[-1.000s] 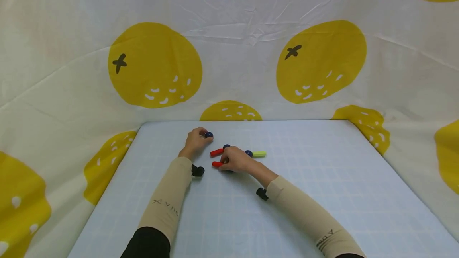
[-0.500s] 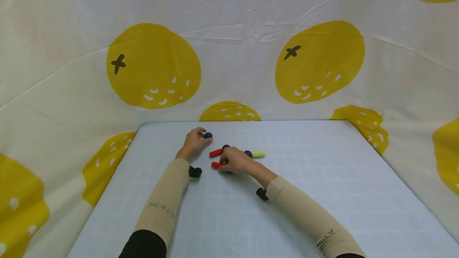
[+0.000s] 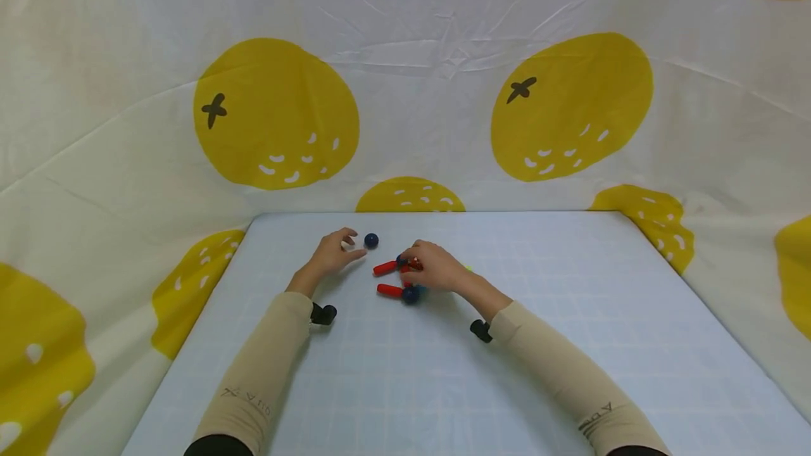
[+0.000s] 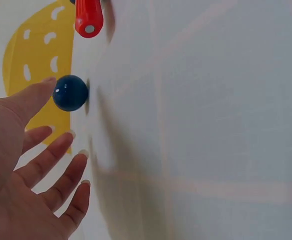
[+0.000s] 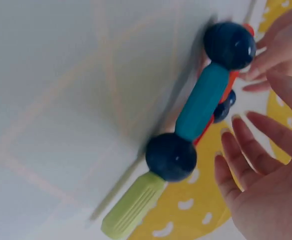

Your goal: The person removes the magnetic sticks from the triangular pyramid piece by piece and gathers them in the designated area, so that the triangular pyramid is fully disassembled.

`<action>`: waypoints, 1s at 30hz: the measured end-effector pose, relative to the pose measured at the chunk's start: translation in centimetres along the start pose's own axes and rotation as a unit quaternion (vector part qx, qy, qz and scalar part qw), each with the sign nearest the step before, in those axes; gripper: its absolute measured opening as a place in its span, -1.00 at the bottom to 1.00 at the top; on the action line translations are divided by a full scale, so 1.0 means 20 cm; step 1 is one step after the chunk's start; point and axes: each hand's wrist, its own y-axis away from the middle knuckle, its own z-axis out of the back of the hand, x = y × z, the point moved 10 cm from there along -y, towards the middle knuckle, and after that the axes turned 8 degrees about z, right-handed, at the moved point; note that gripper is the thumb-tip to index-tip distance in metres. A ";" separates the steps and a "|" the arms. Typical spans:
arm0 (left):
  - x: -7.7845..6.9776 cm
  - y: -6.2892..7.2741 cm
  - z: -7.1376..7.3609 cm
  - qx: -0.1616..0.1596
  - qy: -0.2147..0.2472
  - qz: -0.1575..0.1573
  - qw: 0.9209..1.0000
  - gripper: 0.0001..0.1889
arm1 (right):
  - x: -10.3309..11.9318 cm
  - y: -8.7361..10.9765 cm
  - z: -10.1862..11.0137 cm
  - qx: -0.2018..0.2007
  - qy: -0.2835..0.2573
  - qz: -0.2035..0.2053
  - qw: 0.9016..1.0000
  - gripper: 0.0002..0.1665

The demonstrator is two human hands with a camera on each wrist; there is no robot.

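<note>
My left hand point(image 3: 328, 256) is drawn back beside a loose dark blue ball point(image 3: 371, 241); its fingers are spread. In the left wrist view the thumb overlaps the ball point(image 4: 70, 93). My right hand point(image 3: 438, 270) hovers over a figure of magnetic rods and balls, its fingers loosely bent with nothing between them. Two red rods point(image 3: 385, 269) point(image 3: 389, 291) point left from it, the nearer ending at a dark blue ball point(image 3: 410, 295). The right wrist view shows a teal rod point(image 5: 201, 102) between two dark blue balls point(image 5: 229, 45) point(image 5: 171, 156), and a lime green rod point(image 5: 133, 205). My right hand hides part of the figure.
A pale blue checked cloth point(image 3: 393, 385) covers the table. Behind it hangs a white curtain point(image 3: 424, 118) with large yellow fruit prints. Small black wrist cameras point(image 3: 324, 314) point(image 3: 481, 331) sit under both wrists.
My left hand has let go of the loose blue ball and moved back to the left. The right hand has come off the nearer red rod and shifted away and slightly right.
</note>
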 end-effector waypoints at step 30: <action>-0.13 0.16 -0.21 0.029 0.013 -0.037 0.999 -0.71 | -0.24 -0.12 -0.09 0.038 -0.063 -0.099 0.992 -0.55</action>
